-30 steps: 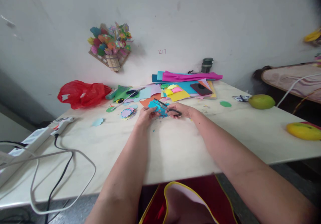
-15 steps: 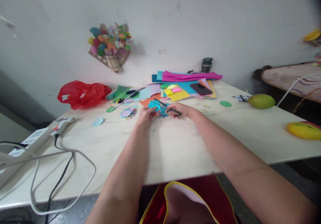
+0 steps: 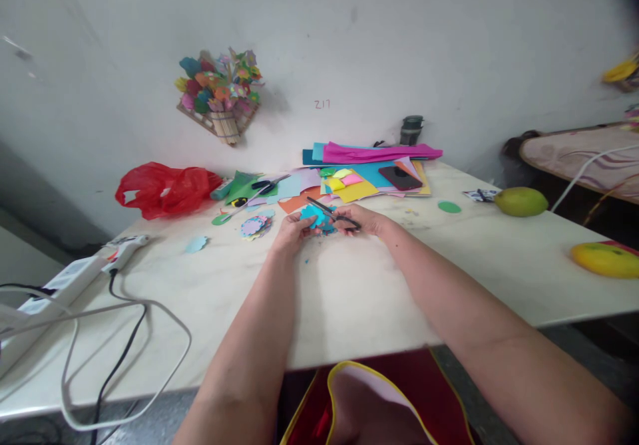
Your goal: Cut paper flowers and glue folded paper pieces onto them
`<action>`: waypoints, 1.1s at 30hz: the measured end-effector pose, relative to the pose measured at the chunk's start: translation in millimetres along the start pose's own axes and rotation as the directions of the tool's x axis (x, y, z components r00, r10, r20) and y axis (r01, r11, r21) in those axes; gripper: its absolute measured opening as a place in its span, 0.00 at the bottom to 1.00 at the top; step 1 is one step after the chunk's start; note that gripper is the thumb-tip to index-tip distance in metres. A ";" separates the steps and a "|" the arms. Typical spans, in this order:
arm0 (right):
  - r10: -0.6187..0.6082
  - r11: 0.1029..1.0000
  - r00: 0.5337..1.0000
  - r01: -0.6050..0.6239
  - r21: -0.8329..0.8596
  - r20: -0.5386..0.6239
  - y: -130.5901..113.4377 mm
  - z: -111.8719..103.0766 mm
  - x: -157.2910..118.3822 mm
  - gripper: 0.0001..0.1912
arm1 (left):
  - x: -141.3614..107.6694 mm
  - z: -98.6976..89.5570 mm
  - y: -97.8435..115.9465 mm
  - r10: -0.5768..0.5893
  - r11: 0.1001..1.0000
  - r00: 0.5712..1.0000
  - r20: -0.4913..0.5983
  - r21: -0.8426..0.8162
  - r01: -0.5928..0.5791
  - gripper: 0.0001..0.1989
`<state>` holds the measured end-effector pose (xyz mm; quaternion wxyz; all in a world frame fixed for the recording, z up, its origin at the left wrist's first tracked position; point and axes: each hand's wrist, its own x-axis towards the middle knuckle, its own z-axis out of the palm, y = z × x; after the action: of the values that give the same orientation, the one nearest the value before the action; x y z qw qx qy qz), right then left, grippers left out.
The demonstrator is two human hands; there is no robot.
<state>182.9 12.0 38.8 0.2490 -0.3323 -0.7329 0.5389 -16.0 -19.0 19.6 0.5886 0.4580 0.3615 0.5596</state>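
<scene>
A bright blue paper piece with a scalloped edge [image 3: 311, 213] is pinched in my left hand [image 3: 294, 231]. My right hand [image 3: 360, 220] is closed around the handles of dark scissors [image 3: 324, 207], whose blades point up and left across the blue paper. Whether the blades touch the paper I cannot tell. Small blue scraps [image 3: 307, 261] lie on the table below my hands. Left of my left hand sits a stack of scalloped paper pieces [image 3: 255, 226], with a lilac one on top. A single pale blue scalloped piece [image 3: 196, 244] lies farther left.
Coloured sheets [image 3: 362, 189] and a phone [image 3: 399, 177] lie at the back, beside a second pair of scissors [image 3: 264, 184]. A red plastic bag [image 3: 167, 189] stands back left. Cables and a power strip [image 3: 62, 282] occupy the left; mangoes [image 3: 522, 201] are at right.
The scissor blades look closer together now. The blue paper has turned or shifted slightly to the right in my left hand.
</scene>
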 end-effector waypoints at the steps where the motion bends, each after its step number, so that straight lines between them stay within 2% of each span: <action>1: -0.003 1.000 1.000 0.003 -0.001 -0.002 0.3 -0.1 0.2 0.14 | -0.1 0.0 0.0 0.001 1.000 1.000 0.009 -0.001 -0.001 0.15; 7: 0.008 1.000 1.000 -0.008 -0.006 0.004 3.3 -0.6 2.6 0.13 | -0.6 0.9 0.3 0.023 0.999 0.999 0.030 -0.036 -0.022 0.15; 17: -0.012 1.000 1.000 0.013 0.026 -0.016 -1.6 3.4 -0.1 0.13 | 0.5 -0.5 -0.9 0.006 1.000 0.999 -0.047 -0.019 -0.007 0.15; 25: -0.001 0.999 0.999 0.003 0.038 -0.047 -1.9 5.6 1.8 0.12 | 1.4 -2.2 -1.9 0.003 1.000 1.000 -0.021 0.014 -0.002 0.14; 33: 0.020 1.000 0.996 -0.018 0.024 -0.084 -8.9 9.0 -0.3 0.11 | 1.9 -1.5 -2.3 0.023 1.000 0.999 -0.047 0.014 -0.022 0.15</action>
<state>174.5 4.4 44.7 0.2785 -0.3586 -0.7122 0.5354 -16.4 -16.9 17.1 0.5703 0.4526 0.3739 0.5746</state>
